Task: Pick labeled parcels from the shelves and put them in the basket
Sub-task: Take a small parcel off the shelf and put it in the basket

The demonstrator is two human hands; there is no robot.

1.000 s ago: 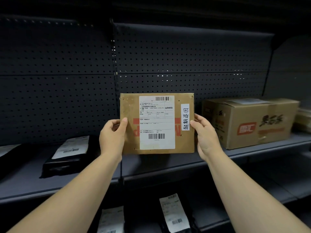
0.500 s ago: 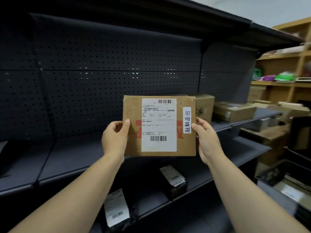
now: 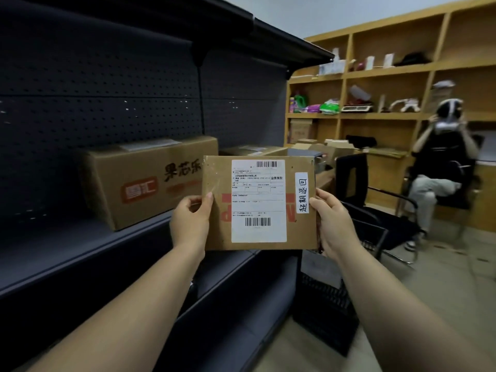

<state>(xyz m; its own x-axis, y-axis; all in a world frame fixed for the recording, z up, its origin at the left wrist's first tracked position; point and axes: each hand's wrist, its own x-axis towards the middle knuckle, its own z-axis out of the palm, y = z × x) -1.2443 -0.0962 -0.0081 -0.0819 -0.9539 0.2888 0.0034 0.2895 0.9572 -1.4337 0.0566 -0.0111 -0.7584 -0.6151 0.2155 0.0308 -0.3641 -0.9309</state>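
Brown cardboard parcel [image 3: 259, 202], flat and upright, bears a white barcoded shipping label [image 3: 258, 201] and a handwritten side sticker [image 3: 302, 192]; left hand [image 3: 191, 222] and right hand [image 3: 334, 225] grip its edges, fingers clamped, before the dark shelf [image 3: 80, 251].

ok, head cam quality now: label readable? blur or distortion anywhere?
Head view: the parcel held in the left hand and right hand is sharp, barcodes crisp, fine print too small; seated person motion-blurred; dark metal shelving underexposed; wide-angle bending at edges.
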